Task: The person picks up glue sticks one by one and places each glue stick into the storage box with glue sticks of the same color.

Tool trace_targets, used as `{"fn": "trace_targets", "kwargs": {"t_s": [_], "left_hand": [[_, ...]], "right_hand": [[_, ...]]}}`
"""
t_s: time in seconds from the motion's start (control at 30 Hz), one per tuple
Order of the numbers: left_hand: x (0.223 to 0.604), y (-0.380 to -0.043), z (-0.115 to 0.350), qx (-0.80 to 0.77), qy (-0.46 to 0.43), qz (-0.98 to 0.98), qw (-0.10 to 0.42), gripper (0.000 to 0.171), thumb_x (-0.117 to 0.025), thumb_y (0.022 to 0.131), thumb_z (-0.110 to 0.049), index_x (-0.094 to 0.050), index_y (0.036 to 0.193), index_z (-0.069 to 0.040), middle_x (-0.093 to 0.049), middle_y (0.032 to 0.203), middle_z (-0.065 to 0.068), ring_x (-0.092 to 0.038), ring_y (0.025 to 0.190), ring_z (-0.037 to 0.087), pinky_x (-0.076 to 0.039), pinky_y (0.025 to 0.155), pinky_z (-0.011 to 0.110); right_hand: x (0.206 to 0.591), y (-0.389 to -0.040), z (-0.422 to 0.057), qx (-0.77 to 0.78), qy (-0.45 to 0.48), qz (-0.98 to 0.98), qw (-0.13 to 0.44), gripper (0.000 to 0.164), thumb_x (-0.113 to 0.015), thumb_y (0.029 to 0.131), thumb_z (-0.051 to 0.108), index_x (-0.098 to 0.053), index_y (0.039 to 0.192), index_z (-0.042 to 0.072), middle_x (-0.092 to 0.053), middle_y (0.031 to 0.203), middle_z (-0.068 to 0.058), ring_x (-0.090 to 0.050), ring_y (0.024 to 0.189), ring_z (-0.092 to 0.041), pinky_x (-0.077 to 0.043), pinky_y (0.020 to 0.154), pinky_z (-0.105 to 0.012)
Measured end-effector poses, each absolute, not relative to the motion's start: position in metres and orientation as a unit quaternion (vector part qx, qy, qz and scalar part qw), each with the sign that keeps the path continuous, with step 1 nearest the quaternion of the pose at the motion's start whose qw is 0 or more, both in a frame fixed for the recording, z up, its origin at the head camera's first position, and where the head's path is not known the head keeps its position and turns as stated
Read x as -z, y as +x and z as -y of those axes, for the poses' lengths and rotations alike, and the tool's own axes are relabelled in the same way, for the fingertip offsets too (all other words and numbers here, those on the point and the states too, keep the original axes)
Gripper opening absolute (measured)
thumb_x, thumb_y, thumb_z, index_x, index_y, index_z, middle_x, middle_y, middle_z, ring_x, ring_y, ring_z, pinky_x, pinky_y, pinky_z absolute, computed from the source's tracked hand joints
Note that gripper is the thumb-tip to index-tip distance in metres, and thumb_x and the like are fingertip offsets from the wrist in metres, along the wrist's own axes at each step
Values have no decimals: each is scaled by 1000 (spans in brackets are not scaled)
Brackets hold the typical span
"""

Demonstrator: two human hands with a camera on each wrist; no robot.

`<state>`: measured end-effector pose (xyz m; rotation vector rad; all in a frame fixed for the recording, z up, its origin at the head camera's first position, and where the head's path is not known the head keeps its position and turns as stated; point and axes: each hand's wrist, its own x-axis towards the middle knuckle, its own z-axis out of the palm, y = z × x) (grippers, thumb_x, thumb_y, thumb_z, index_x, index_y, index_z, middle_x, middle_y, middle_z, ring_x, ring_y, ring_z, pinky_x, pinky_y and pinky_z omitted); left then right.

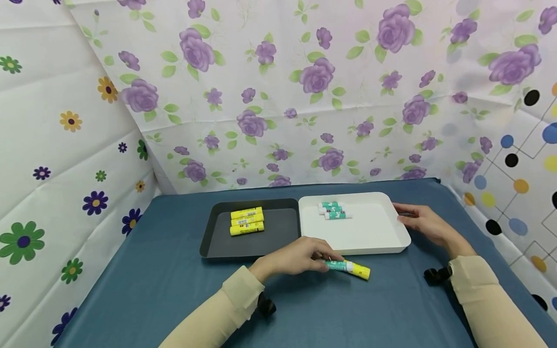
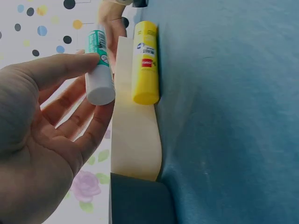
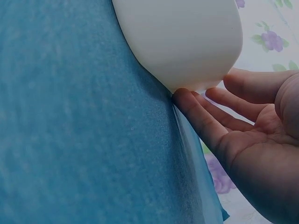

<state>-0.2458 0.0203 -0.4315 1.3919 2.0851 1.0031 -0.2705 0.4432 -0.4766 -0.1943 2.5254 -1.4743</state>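
Note:
My left hand (image 1: 302, 256) pinches a green-and-white glue stick (image 2: 98, 67) between thumb and fingers, just in front of the white tray (image 1: 370, 237). A yellow glue stick (image 2: 146, 63) lies on the cloth along that tray's front wall; in the head view it overlaps the end of the held one. At the tray's right side, my right hand (image 1: 428, 227) rests its fingertips against the outer wall, fingers extended. Inside the white tray are three green-and-white glue sticks (image 1: 337, 216) near its left back. Three yellow glue sticks (image 1: 247, 229) lie side by side in the dark grey tray (image 1: 278, 241).
The two trays stand side by side on a blue cloth-covered table (image 1: 174, 290). Behind it hangs a curtain with purple flowers (image 1: 316, 77), with patterned sheets at both sides. A black wrist strap mount (image 1: 266, 305) sits at each cuff.

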Motion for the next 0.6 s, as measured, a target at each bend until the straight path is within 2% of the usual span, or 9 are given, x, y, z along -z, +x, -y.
{"fn": "trace_targets", "kwargs": {"t_s": [0.13, 0.27, 0.6], "left_hand": [[426, -251, -23, -379, 494, -752, 217, 35, -67, 102, -8, -70, 137, -14, -69, 124, -3, -62, 106, 1, -54, 93, 21], [418, -258, -27, -376, 493, -759, 200, 36, -67, 103, -10, -69, 139, -14, -69, 127, -1, -63, 110, 3, -54, 93, 22], [401, -279, -43, -375, 474, -777, 179, 37, -67, 103, -13, -68, 140, -15, -70, 132, -2, -64, 105, 5, -54, 82, 22]], "right_hand": [[477, -271, -444, 502, -68, -856, 105, 68, -56, 110, 29, -27, 164, 0, -30, 164, -30, -36, 146, -49, -51, 105, -49], [477, -272, -444, 504, -68, -855, 106, 68, -56, 110, 29, -26, 164, 0, -30, 164, -30, -36, 146, -49, -48, 107, -55], [477, -271, -443, 504, -66, -854, 109, 69, -56, 110, 30, -26, 164, 0, -29, 164, -31, -36, 146, -50, -44, 108, -60]]}}
